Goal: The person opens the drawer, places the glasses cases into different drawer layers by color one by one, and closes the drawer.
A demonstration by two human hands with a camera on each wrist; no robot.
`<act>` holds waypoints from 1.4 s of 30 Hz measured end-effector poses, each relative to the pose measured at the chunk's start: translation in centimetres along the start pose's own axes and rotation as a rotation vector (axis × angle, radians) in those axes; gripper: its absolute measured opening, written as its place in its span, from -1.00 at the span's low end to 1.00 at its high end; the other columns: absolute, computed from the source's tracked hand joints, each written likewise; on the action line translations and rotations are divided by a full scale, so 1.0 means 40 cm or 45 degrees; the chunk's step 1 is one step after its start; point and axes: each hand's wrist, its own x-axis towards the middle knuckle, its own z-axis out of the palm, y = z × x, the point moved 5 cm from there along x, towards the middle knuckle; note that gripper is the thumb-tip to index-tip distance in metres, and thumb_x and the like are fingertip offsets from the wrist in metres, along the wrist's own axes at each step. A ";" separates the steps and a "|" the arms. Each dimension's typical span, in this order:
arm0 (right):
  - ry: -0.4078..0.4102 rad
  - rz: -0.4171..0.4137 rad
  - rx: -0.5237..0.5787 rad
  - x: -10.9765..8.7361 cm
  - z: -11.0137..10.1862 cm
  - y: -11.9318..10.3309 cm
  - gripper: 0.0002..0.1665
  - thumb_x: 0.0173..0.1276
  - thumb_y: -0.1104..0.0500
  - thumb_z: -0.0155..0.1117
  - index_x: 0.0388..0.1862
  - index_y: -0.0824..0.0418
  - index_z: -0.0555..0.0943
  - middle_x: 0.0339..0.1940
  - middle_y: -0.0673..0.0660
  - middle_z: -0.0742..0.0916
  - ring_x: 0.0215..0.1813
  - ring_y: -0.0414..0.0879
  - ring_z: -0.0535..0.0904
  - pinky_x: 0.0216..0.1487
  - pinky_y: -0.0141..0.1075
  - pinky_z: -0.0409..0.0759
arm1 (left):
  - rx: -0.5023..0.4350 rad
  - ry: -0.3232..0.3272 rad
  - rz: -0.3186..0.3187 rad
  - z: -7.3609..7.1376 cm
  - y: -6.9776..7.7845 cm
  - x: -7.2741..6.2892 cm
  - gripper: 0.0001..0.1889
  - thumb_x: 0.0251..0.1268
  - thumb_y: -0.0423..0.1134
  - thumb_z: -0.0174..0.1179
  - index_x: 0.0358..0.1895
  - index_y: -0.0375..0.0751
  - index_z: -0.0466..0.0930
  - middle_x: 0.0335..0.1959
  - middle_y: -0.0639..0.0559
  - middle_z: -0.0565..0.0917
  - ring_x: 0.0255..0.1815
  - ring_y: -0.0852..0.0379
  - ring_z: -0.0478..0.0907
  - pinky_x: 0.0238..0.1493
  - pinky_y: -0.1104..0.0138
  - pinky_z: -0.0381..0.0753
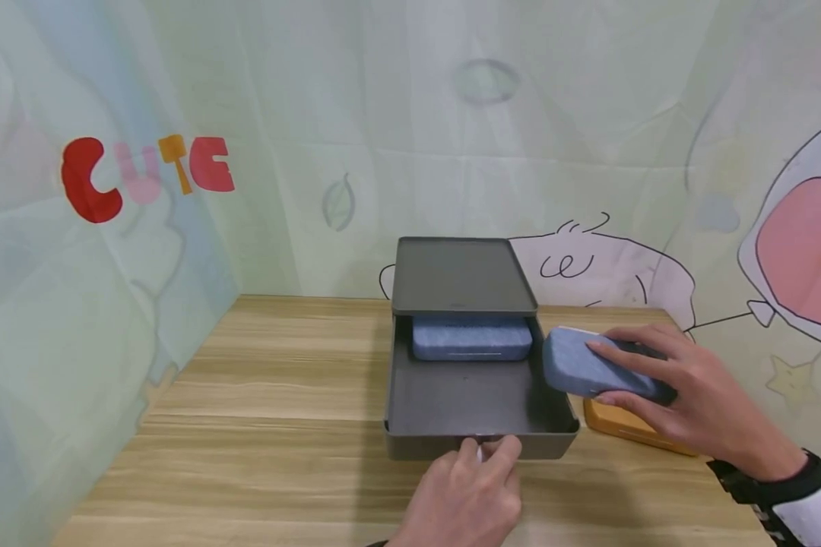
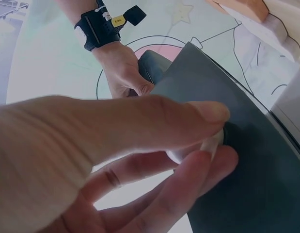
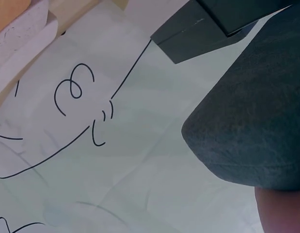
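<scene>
A blue case (image 1: pixel 578 366), likely light and stiff, best gripped across its sides, is held by the right hand's (image 1: pixel 701 391) parted fingers beside the drawer (image 1: pixel 465 403); its knob (image 2: pixel 213 141) is pinched by the left hand (image 1: pixel 467 497).

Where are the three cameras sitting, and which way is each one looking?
Head: on the person's head, facing forward and down at the open grey drawer; the left hand and right hand both show.
Left wrist: on that wrist, looking at the left hand pinching the white knob; the right hand shows beyond.
Right wrist: on that wrist, facing the blue case; just a bit of the right hand shows, bottom right.
Shared: head and left wrist views both show both hands.
</scene>
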 end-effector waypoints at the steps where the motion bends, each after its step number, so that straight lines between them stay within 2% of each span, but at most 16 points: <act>1: 0.000 0.000 0.008 0.002 0.002 -0.002 -0.07 -0.17 0.10 0.73 0.32 -0.10 0.64 0.17 0.07 0.71 0.13 -0.04 0.57 0.12 -0.60 0.36 | -0.006 -0.017 0.005 0.001 0.000 0.000 -0.88 0.19 -0.26 0.23 -0.48 -0.04 0.70 -0.34 0.11 0.50 -0.70 0.26 0.26 -0.76 0.50 0.08; 5: -0.007 -0.007 0.014 0.016 0.010 -0.013 -0.08 -0.12 0.09 0.71 0.34 -0.12 0.62 0.19 0.09 0.71 0.15 0.01 0.58 0.14 -0.43 0.37 | -0.020 -0.059 0.016 0.004 -0.001 -0.001 -0.88 0.22 -0.22 0.26 -0.46 -0.03 0.70 -0.33 0.10 0.50 -0.71 0.26 0.24 -0.77 0.50 0.04; 12: -0.029 -0.050 0.010 0.043 0.019 -0.027 -0.09 -0.07 0.06 0.70 0.36 -0.10 0.60 0.19 0.10 0.71 0.13 0.01 0.63 0.08 -0.20 0.46 | 0.018 0.042 0.000 0.001 -0.001 -0.001 -0.87 0.15 -0.26 0.18 -0.49 -0.03 0.70 -0.34 0.11 0.50 -0.72 0.26 0.25 -0.77 0.51 0.08; 16: -0.032 -0.061 0.018 0.055 0.020 -0.032 -0.11 -0.06 0.03 0.69 0.35 -0.10 0.61 0.20 0.10 0.71 0.16 0.03 0.63 0.11 -0.14 0.46 | -0.007 0.038 -0.005 -0.001 -0.002 0.000 -0.88 0.18 -0.25 0.21 -0.48 -0.04 0.69 -0.35 0.11 0.49 -0.71 0.26 0.24 -0.77 0.50 0.11; 21: -0.032 -0.078 0.013 0.070 0.024 -0.041 -0.13 -0.07 -0.01 0.70 0.32 -0.11 0.63 0.20 0.09 0.71 0.16 0.01 0.63 0.08 -0.15 0.50 | -0.047 -0.031 0.008 -0.002 -0.004 0.001 -0.88 0.23 -0.20 0.27 -0.46 -0.05 0.69 -0.36 0.12 0.49 -0.70 0.27 0.24 -0.76 0.51 0.12; 27: -0.033 -0.103 0.031 0.084 0.031 -0.053 -0.16 -0.05 -0.04 0.69 0.31 -0.12 0.64 0.23 0.06 0.70 0.18 0.00 0.62 0.12 -0.24 0.52 | -0.054 -0.073 0.013 -0.001 -0.004 0.001 -0.89 0.24 -0.18 0.29 -0.43 -0.05 0.71 -0.34 0.12 0.50 -0.70 0.27 0.25 -0.76 0.52 0.11; 33: -0.055 -0.114 0.044 0.100 0.040 -0.065 -0.17 -0.07 -0.06 0.69 0.28 -0.12 0.66 0.22 0.06 0.70 0.20 0.00 0.62 0.08 -0.06 0.61 | -0.054 -0.060 0.010 -0.002 -0.004 0.002 -0.88 0.23 -0.17 0.31 -0.45 -0.04 0.71 -0.34 0.12 0.50 -0.72 0.26 0.23 -0.76 0.52 0.11; 42: -0.031 -0.197 0.123 0.134 0.054 -0.097 -0.22 0.00 -0.10 0.65 0.28 -0.07 0.66 0.19 0.08 0.71 0.17 -0.01 0.61 0.02 0.02 0.66 | -0.034 -0.009 0.007 -0.003 -0.003 0.002 -0.88 0.21 -0.18 0.29 -0.47 -0.03 0.71 -0.33 0.12 0.50 -0.70 0.26 0.28 -0.76 0.52 0.18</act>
